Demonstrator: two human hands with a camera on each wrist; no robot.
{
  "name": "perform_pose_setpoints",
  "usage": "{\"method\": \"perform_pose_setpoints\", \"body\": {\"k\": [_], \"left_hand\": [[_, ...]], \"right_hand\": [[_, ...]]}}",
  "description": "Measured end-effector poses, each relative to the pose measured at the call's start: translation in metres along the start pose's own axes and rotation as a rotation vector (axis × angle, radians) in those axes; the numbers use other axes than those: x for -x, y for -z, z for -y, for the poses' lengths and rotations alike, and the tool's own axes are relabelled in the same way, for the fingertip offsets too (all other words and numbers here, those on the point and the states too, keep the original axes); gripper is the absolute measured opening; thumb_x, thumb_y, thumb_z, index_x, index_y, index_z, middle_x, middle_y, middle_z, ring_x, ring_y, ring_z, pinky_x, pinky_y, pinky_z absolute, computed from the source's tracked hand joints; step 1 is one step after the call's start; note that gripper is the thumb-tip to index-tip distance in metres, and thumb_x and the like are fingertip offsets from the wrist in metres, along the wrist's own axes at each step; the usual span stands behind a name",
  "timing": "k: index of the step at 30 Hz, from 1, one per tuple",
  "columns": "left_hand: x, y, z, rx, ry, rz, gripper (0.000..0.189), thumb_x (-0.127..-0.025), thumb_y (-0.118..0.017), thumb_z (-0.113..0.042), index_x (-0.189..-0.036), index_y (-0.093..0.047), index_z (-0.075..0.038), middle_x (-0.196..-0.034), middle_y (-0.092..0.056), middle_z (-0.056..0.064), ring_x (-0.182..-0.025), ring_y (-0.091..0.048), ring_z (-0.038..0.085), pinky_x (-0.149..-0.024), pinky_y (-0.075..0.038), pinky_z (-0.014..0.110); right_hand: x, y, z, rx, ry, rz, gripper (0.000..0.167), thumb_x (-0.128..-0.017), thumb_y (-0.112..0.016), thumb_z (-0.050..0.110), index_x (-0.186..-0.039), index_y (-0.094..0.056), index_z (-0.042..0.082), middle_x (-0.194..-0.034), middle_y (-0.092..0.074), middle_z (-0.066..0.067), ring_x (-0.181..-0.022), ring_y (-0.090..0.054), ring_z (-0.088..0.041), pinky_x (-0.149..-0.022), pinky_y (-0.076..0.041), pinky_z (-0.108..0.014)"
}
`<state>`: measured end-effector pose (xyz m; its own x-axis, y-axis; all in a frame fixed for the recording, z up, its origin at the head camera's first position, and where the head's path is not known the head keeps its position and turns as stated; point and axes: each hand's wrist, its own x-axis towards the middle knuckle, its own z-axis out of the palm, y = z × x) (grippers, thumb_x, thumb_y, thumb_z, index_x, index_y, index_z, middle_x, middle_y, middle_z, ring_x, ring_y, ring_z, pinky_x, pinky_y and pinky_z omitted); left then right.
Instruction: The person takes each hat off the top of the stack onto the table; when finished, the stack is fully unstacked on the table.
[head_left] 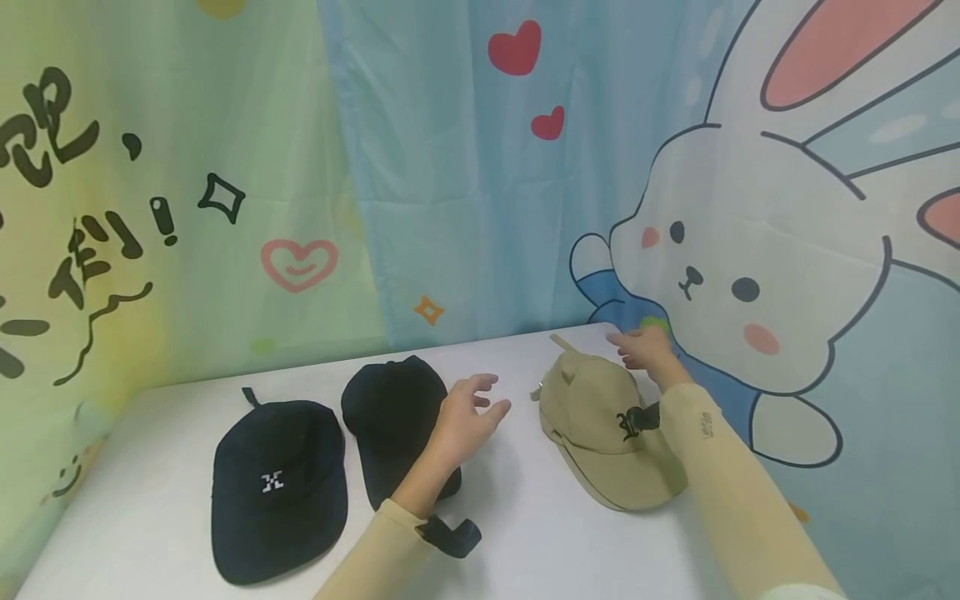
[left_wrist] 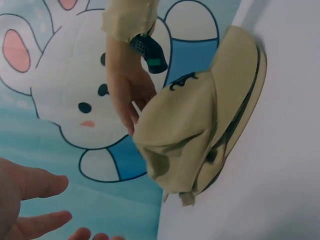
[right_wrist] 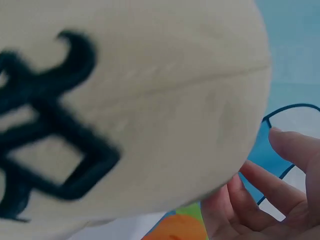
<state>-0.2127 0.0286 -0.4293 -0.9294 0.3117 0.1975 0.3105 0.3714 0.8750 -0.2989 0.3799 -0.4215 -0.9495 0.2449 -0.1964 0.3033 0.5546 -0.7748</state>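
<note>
A beige baseball cap (head_left: pixel 600 408) with dark embroidery sits on the right of the white table, its brim toward the front. Just beside its crown is my right hand (head_left: pixel 649 352), with thumb and fingers spread apart. In the right wrist view, some fingertips of that hand (right_wrist: pixel 260 195) pass behind the edge of the crown; whether they touch it I cannot tell. My left hand (head_left: pixel 463 421) hovers over the black cap (head_left: pixel 393 408) in the middle, fingers loosely bent and holding nothing. Part of this black cap is hidden by the left hand and forearm.
Another dark cap (head_left: pixel 281 483) with a small white emblem lies at the left of the white table (head_left: pixel 510 517). A printed curtain (head_left: pixel 450 183) with a cartoon rabbit hangs right behind the table. Small black devices are strapped to both wrists.
</note>
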Motion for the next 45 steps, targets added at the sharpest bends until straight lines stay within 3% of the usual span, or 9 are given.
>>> {"method": "perform_pose_setpoints", "body": {"k": [5, 11, 17, 25, 28, 38, 45], "left_hand": [[0.003, -0.018, 0.002, 0.034, 0.05, 0.004, 0.046, -0.092, -0.069, -0.025, -0.133, -0.058, -0.007, -0.128, -0.053, 0.019, -0.11, -0.06, 0.033, -0.083, -0.057, 0.043], [0.005, -0.041, 0.008, 0.131, 0.177, 0.069, 0.052, -0.092, -0.07, -0.028, -0.137, -0.054, -0.008, -0.136, -0.049, 0.019, -0.111, -0.06, 0.029, -0.083, -0.057, 0.042], [0.004, -0.062, 0.017, 0.207, 0.248, 0.141, 0.057, -0.092, -0.069, -0.026, -0.141, -0.049, -0.004, -0.14, -0.047, 0.025, -0.113, -0.061, 0.031, -0.089, -0.055, 0.047], [0.006, -0.086, 0.027, 0.296, 0.333, 0.203, 0.06, -0.09, -0.07, -0.024, -0.141, -0.048, -0.001, -0.135, -0.049, 0.028, -0.09, -0.068, 0.031, -0.079, -0.059, 0.041], [0.007, -0.095, 0.029, 0.323, 0.358, 0.224, 0.06, -0.09, -0.07, -0.025, -0.14, -0.048, -0.002, -0.132, -0.051, 0.025, -0.089, -0.068, 0.03, -0.077, -0.06, 0.04], [0.009, -0.114, 0.03, 0.443, 0.364, 0.264, 0.058, -0.092, -0.067, -0.02, -0.14, -0.046, 0.004, -0.118, -0.061, 0.017, -0.101, -0.065, 0.03, -0.081, -0.059, 0.04], [0.01, -0.12, 0.027, 0.492, 0.368, 0.282, 0.059, -0.092, -0.067, -0.021, -0.14, -0.046, 0.006, -0.116, -0.062, 0.015, -0.102, -0.066, 0.03, -0.082, -0.059, 0.042]], "right_hand": [[0.001, 0.002, -0.012, 0.027, -0.013, 0.003, 0.07, -0.098, -0.059, 0.034, -0.136, -0.039, -0.021, -0.131, -0.05, -0.039, -0.118, -0.055, -0.047, -0.096, -0.052, -0.047], [0.001, 0.004, -0.024, 0.048, -0.061, 0.042, 0.078, -0.095, -0.062, 0.041, -0.139, -0.037, -0.019, -0.132, -0.05, -0.037, -0.118, -0.056, -0.046, -0.097, -0.052, -0.047], [0.003, 0.002, -0.03, 0.064, -0.053, 0.089, 0.065, -0.094, -0.063, 0.042, -0.127, -0.054, -0.014, -0.127, -0.055, -0.032, -0.115, -0.058, -0.045, -0.097, -0.051, -0.05], [0.008, 0.0, -0.033, 0.032, -0.077, 0.113, 0.057, -0.091, -0.066, 0.046, -0.112, -0.064, -0.007, -0.123, -0.059, -0.027, -0.115, -0.057, -0.046, -0.097, -0.05, -0.054], [0.01, 0.0, -0.034, 0.034, -0.073, 0.103, 0.055, -0.092, -0.065, 0.045, -0.108, -0.066, -0.007, -0.12, -0.06, -0.027, -0.114, -0.057, -0.046, -0.098, -0.049, -0.054], [0.01, 0.003, -0.037, 0.044, -0.082, 0.09, 0.051, -0.09, -0.068, 0.047, -0.099, -0.067, -0.003, -0.113, -0.063, -0.022, -0.109, -0.06, -0.041, -0.096, -0.051, -0.052], [0.007, 0.001, -0.041, 0.004, -0.112, 0.125, 0.072, -0.088, -0.069, 0.052, -0.123, -0.058, -0.009, -0.124, -0.058, -0.027, -0.112, -0.059, -0.042, -0.098, -0.049, -0.053]]}}
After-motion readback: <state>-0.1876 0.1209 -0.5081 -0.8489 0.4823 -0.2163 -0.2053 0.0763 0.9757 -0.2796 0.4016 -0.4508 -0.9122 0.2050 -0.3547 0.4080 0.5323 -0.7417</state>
